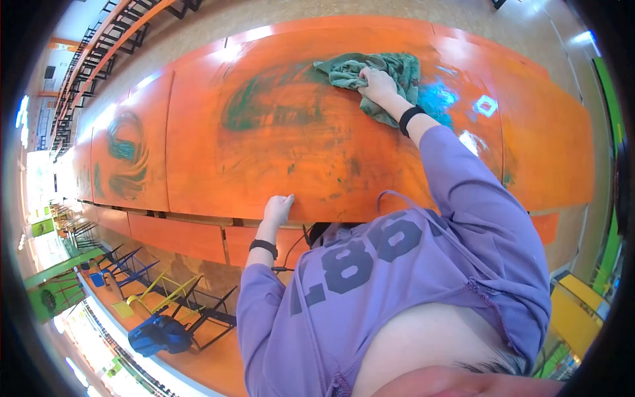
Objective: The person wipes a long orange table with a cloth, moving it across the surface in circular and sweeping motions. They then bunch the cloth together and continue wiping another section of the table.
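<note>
My right hand (379, 86) is closed on a crumpled green cloth (409, 69) that lies on the orange tabletop (198, 145), towards its far side. The cloth is patchy, with darker stains. My left hand (279, 206) is curled into a loose fist by the near edge of the table, with nothing visible in it. Green smears (264, 106) mark the surface left of the cloth, and a glossy blue-green patch (433, 99) lies just right of it. Further left is another swirl of green (124, 149).
Beneath the near edge runs a lower orange surface (178, 238). Chairs with dark and yellow frames (169, 291) stand at the lower left, with a blue bag (159, 334) among them. Stacked dark-legged furniture (99, 49) lines the upper left. A yellow table (577, 317) stands at the lower right.
</note>
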The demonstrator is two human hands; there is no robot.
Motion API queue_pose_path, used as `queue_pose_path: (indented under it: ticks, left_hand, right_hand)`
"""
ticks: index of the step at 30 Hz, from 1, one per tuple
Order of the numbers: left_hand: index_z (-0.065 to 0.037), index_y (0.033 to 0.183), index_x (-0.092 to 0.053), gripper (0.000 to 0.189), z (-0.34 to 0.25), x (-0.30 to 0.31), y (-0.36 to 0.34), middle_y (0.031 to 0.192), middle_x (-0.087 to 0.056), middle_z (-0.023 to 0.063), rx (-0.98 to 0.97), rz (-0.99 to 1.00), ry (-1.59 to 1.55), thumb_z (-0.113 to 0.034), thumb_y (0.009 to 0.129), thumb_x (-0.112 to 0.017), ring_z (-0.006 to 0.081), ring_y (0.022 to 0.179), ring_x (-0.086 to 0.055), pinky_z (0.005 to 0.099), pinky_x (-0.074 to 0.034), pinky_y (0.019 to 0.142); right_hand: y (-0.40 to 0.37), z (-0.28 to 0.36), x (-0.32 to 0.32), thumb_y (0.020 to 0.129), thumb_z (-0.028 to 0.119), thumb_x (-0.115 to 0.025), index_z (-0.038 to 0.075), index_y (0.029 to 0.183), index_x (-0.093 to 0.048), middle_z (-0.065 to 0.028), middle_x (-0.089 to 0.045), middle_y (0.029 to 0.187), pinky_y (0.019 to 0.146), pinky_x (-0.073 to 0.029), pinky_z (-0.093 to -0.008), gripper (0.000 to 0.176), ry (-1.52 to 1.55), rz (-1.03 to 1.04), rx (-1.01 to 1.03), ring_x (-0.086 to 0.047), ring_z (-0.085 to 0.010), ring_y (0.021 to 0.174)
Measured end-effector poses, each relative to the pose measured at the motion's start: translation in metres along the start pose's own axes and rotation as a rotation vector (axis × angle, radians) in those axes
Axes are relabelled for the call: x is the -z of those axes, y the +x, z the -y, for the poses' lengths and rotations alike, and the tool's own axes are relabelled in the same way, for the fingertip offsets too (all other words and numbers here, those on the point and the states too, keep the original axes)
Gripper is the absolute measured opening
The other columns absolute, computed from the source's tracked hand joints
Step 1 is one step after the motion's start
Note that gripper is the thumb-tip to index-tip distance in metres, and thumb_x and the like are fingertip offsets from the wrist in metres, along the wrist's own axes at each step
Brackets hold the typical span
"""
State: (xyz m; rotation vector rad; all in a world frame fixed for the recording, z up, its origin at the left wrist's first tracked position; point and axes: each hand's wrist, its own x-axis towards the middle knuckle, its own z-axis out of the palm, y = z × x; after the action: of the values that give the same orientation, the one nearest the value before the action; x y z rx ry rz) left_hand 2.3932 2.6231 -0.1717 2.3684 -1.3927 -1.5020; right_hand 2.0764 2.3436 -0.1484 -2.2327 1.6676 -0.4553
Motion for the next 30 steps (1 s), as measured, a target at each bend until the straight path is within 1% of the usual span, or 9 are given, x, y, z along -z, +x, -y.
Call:
queue_pose_path:
  ticks: [3, 9, 13, 16, 21, 26, 28, 29, 30]
  left_hand:
    - [-0.002, 0.053, -0.050, 0.050, 0.002, 0.000, 0.001, 0.043, -0.049, 0.0096, -0.014, -0.015, -0.001, -0.040, 0.085, -0.044, 0.0202, 0.038, -0.051, 0.0322, -0.042, 0.044]
    - [-0.003, 0.051, -0.049, 0.049, 0.004, -0.001, 0.001, 0.043, -0.048, 0.0081, 0.031, 0.005, -0.030, -0.039, 0.085, -0.046, 0.0186, 0.038, -0.051, 0.0323, -0.041, 0.043]
    - [-0.003, 0.050, -0.048, 0.050, 0.005, -0.001, 0.004, 0.042, -0.047, 0.0075, 0.006, 0.024, 0.003, -0.040, 0.085, -0.046, 0.0183, 0.037, -0.049, 0.0325, -0.040, 0.042]
    - [-0.004, 0.050, -0.047, 0.049, 0.007, -0.001, 0.006, 0.041, -0.045, 0.0063, 0.011, 0.027, 0.016, -0.039, 0.085, -0.046, 0.0173, 0.036, -0.047, 0.0320, -0.039, 0.041]
    - [-0.006, 0.051, -0.045, 0.045, 0.002, 0.001, 0.001, 0.041, -0.043, 0.0040, 0.051, 0.034, -0.101, -0.035, 0.085, -0.049, 0.0155, 0.034, -0.045, 0.0302, -0.036, 0.036]
    - [-0.006, 0.052, -0.044, 0.044, 0.004, 0.002, 0.006, 0.041, -0.043, 0.0035, 0.067, 0.031, -0.133, -0.034, 0.085, -0.051, 0.0148, 0.032, -0.044, 0.0281, -0.035, 0.032]
    - [-0.006, 0.052, -0.044, 0.043, 0.010, 0.000, 0.011, 0.041, -0.042, 0.0035, 0.074, 0.008, -0.149, -0.034, 0.085, -0.051, 0.0147, 0.031, -0.043, 0.0278, -0.034, 0.031]
    - [-0.006, 0.052, -0.044, 0.043, 0.012, -0.001, 0.012, 0.040, -0.042, 0.0035, 0.076, -0.004, -0.157, -0.034, 0.085, -0.051, 0.0146, 0.031, -0.043, 0.0276, -0.034, 0.031]
    - [-0.007, 0.052, -0.044, 0.043, 0.009, 0.000, 0.011, 0.040, -0.042, 0.0035, 0.078, -0.007, -0.148, -0.033, 0.085, -0.051, 0.0146, 0.031, -0.043, 0.0278, -0.034, 0.031]
  right_hand:
    - [-0.025, -0.007, 0.002, 0.063, 0.021, -0.067, 0.013, 0.090, -0.051, -0.0113, -0.056, 0.087, 0.073, -0.044, -0.0395, 0.032, 0.051, 0.030, 0.094, -0.054, -0.0307, 0.087]
    - [-0.174, -0.042, 0.048, 0.065, 0.019, -0.065, 0.014, 0.082, -0.050, -0.0073, -0.050, 0.077, 0.064, -0.040, -0.0397, 0.023, -0.001, 0.085, 0.237, -0.053, -0.0298, 0.078]
    - [-0.261, -0.081, 0.094, 0.065, 0.018, -0.064, 0.016, 0.078, -0.051, -0.0033, -0.048, 0.077, 0.069, -0.035, -0.0367, 0.018, -0.106, 0.216, 0.226, -0.051, -0.0236, 0.082]
    - [-0.297, -0.102, 0.117, 0.064, 0.015, -0.062, 0.017, 0.076, -0.052, -0.0023, -0.046, 0.076, 0.070, -0.033, -0.0370, 0.015, -0.168, 0.147, 0.186, -0.049, -0.0236, 0.080]
    - [-0.272, -0.145, 0.108, 0.067, 0.010, -0.057, 0.017, 0.078, -0.051, -0.0024, -0.048, 0.083, 0.074, -0.034, -0.0401, 0.015, -0.382, 0.021, -0.032, -0.048, -0.0247, 0.088]
    - [-0.162, -0.176, 0.096, 0.075, 0.017, -0.050, 0.017, 0.086, -0.052, -0.0052, -0.052, 0.096, 0.078, -0.038, -0.0461, 0.012, -0.478, -0.057, -0.301, -0.049, -0.0280, 0.095]
    - [-0.116, -0.168, 0.092, 0.077, 0.015, -0.046, 0.017, 0.087, -0.055, -0.0066, -0.055, 0.094, 0.075, -0.042, -0.0421, 0.014, -0.481, -0.184, -0.327, -0.053, -0.0302, 0.090]
    - [-0.092, -0.152, 0.090, 0.078, 0.014, -0.046, 0.016, 0.092, -0.057, -0.0076, -0.056, 0.099, 0.076, -0.044, -0.0407, 0.018, -0.551, -0.052, -0.475, -0.056, -0.0307, 0.091]
    - [-0.074, -0.138, 0.083, 0.079, 0.013, -0.046, 0.013, 0.095, -0.057, -0.0088, -0.057, 0.101, 0.078, -0.043, -0.0417, 0.020, -0.572, 0.023, -0.495, -0.056, -0.0306, 0.096]
